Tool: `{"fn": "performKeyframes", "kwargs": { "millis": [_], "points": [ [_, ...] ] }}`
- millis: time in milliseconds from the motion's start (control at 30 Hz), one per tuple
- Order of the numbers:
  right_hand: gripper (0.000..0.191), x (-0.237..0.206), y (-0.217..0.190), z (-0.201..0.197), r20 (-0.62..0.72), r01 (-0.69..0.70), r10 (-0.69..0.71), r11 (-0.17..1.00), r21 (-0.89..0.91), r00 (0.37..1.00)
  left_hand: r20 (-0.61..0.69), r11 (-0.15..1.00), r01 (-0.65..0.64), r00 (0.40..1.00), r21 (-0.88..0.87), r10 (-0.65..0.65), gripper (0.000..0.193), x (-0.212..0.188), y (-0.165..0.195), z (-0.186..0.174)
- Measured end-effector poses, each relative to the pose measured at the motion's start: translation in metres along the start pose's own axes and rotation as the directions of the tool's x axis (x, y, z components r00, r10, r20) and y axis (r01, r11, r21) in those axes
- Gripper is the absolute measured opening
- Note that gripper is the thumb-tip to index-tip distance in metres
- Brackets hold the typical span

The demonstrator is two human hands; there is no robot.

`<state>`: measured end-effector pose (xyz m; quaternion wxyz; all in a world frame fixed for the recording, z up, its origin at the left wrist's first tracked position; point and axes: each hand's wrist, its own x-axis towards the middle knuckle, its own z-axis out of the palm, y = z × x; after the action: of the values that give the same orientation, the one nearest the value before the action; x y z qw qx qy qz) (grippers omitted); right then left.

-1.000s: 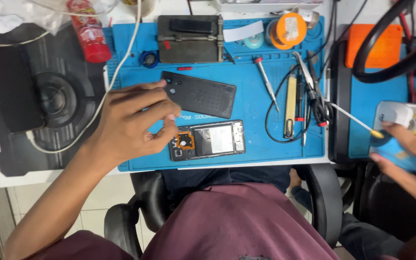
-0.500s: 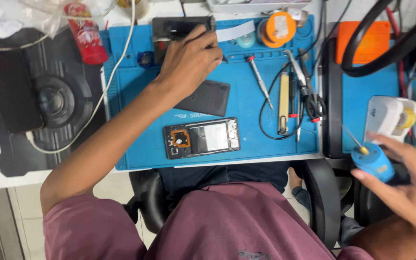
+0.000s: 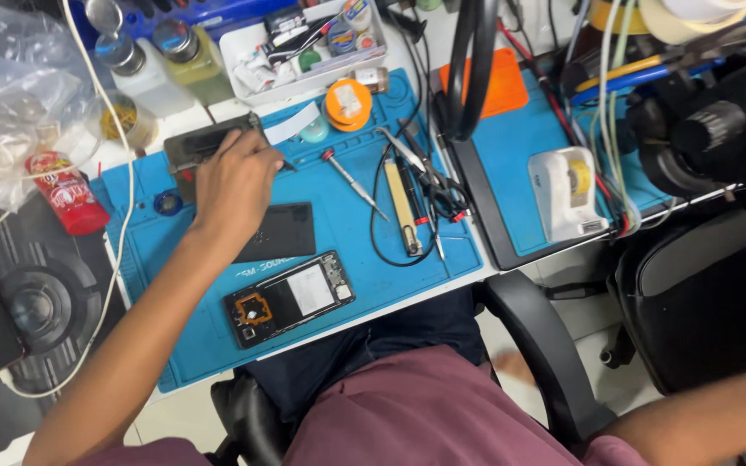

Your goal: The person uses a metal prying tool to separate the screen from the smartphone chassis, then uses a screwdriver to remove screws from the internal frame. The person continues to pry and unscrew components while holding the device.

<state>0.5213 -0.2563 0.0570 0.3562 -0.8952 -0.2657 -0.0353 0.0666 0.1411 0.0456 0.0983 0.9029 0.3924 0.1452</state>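
On the blue work mat, at its far left part, the left hand rests over a dark flat device that lies near the far edge of the mat. The fingers are bent down onto the right end of this device and touch it; I cannot tell if they pinch it or only press on it, because the hand covers the contact. The left forearm comes from the near left and crosses the mat diagonally.

Just near of the hand lies a black rectangular panel, flat on the mat and partly under the wrist. Nearer still, an opened phone body lies flat, with an orange part at its left end and a white patch in the middle. It is apart from the hand.

To the right on the mat are a screwdriver with a red top, a yellow flat tool, a black cable loop and tweezers. An orange round reel stands at the far edge. A red tube lies left of the mat, on the table.

From the right arm only a forearm shows at the near right corner; the right hand is outside the picture, so its grip is not visible. A white tape dispenser stands on a second blue mat at the right.
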Motion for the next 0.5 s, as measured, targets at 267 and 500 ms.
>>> {"fn": "performKeyframes", "kwargs": {
  "millis": [267,500],
  "points": [
    [0.035,0.055,0.014,0.051,0.057,-0.077,0.082,0.994,-0.081,0.995,-0.031,0.97,0.118,0.991,-0.21,-0.128,0.038,-0.047,0.034,-0.024],
    [0.038,0.078,0.018,0.072,0.101,-0.059,0.067,0.996,-0.072,0.993,0.173,0.597,0.259,0.965,-0.759,-0.199,0.026,-0.103,0.158,-0.05]
  ]
}}
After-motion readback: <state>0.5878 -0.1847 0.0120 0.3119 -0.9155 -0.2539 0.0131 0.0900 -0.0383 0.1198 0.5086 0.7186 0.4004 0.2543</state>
